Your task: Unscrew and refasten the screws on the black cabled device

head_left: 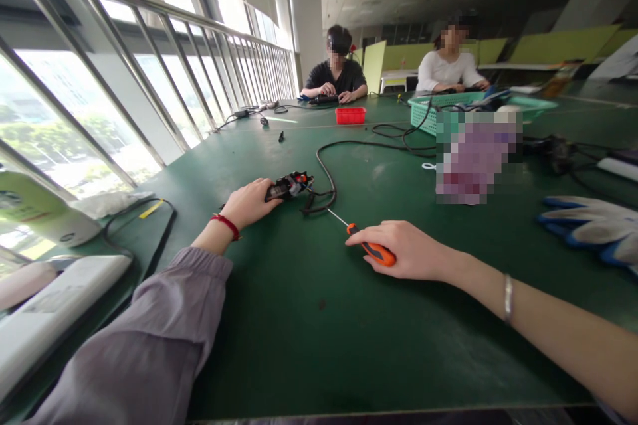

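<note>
My left hand (252, 204) is closed around a black corded device (289, 186) with its inner parts showing and a bit of red near the far end. Much of that device is hidden under my fingers. From its end a black power cord (323, 163) curves away over the green table. My right hand (399, 249) grips a screwdriver (379, 254) by its orange and black handle. The thin metal shaft points up and left, its tip close to the cord beside the device; whether it touches cannot be seen.
Across the green table (299, 345) sit two people (336, 73). A red box (351, 115) and a green basket (423, 113) stand further back. Work gloves (593, 226) lie at right. A white power strip (60, 312) and a green bottle (44, 209) are at left, by the railing.
</note>
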Available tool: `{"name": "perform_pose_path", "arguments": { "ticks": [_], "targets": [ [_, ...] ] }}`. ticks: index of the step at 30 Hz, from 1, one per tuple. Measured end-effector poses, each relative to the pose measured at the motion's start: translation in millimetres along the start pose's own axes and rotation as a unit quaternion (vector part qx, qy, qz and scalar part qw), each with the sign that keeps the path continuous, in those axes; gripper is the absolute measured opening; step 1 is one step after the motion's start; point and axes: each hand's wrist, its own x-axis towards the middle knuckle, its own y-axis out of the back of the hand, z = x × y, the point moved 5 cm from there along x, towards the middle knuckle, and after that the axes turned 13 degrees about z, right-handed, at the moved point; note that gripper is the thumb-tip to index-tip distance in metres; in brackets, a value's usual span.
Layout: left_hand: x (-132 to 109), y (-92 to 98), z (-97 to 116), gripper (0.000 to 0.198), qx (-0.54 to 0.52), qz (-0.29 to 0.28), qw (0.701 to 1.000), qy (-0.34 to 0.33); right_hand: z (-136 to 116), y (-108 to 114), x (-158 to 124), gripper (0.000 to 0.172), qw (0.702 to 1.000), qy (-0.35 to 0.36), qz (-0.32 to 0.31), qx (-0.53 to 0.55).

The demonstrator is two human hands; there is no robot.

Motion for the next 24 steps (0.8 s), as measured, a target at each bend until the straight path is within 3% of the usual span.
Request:
{"name": "perform_pose_path", "arguments": {
  "ticks": [7, 13, 17, 24],
  "targets": [
    [-14.8, 4.5, -70.5, 0.039, 0.069, 0.006, 0.976, 0.205, -0.2, -0.2, 0.4, 0.036, 1.000, -0.008, -0.016, 0.007],
    [-30.1, 28.9, -102.3, 0.044, 0.069, 0.120, 0.936, 0.323, -1.3, 1.6, 0.0, 0.037, 1.000, -0.018, -0.021, 0.015],
    [-32.7, 33.3, -107.1, 0.041, 0.086, 0.154, 0.931, 0.319, -1.8, 1.7, 0.0, 0.038, 0.999, -0.024, -0.029, 0.017],
    [-35.1, 22.0, -106.8, 0.043, 0.090, 0.113, 0.945, 0.294, -2.1, 2.9, -0.5, 0.038, 0.999, -0.030, -0.035, 0.020]
  ]
}}
